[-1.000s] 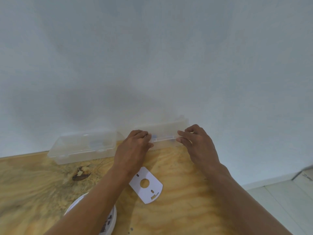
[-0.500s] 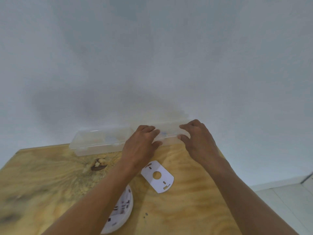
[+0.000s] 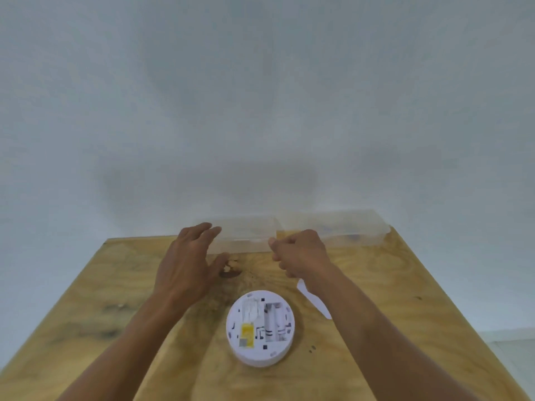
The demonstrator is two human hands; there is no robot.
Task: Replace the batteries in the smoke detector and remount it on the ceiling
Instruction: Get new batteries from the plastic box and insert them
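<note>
The white round smoke detector [image 3: 260,328] lies back-up on the plywood table [image 3: 115,314], and its open battery bay looks white inside. My left hand [image 3: 188,264] hovers with fingers spread in front of the left clear plastic box [image 3: 246,235], its fingertips near the box's left end. My right hand [image 3: 301,253] has its fingers curled, with the thumb at the front edge where the left box meets the right clear box [image 3: 347,227]. I cannot see anything inside its fingers. My right forearm largely covers the white mounting plate [image 3: 315,303].
The two clear boxes stand side by side along the table's far edge against a plain white wall [image 3: 260,111]. A dark knot [image 3: 230,270] marks the wood between my hands. White floor shows at the lower right.
My view has tilted down and shifted, bringing the whole detector into sight. My left hand left the right box and opened toward the left box. My right hand slid left and curled.
</note>
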